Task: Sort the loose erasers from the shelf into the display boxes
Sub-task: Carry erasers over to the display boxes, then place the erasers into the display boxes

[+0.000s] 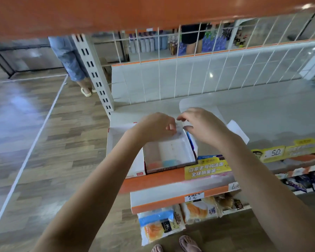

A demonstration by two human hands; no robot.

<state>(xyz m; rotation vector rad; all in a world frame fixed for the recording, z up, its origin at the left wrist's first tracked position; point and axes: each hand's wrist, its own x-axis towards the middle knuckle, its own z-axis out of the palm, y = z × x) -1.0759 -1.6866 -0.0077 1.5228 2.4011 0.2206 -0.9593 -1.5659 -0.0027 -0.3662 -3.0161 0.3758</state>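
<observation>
A white display box (186, 151) stands open at the shelf's front edge, with an orange eraser (154, 164) and a blue eraser (168, 162) lying at its near end. My left hand (156, 127) hovers over the box's far end, fingers curled, pinching its raised back flap (179, 132). My right hand (203, 127) is just to the right of it, forefinger and thumb curved toward the same flap. Motion blur hides whether they grip it. A second white box (123, 140) sits to the left, partly hidden by my left forearm.
A blue carton (191, 141) stands against the box's right side. A white sheet (238, 130) lies on the grey shelf top (262, 110). A wire grid (189, 70) backs the shelf. Yellow price tags (207, 169) and snack bags (160, 224) fill lower shelves. A person (71, 60) stands far left.
</observation>
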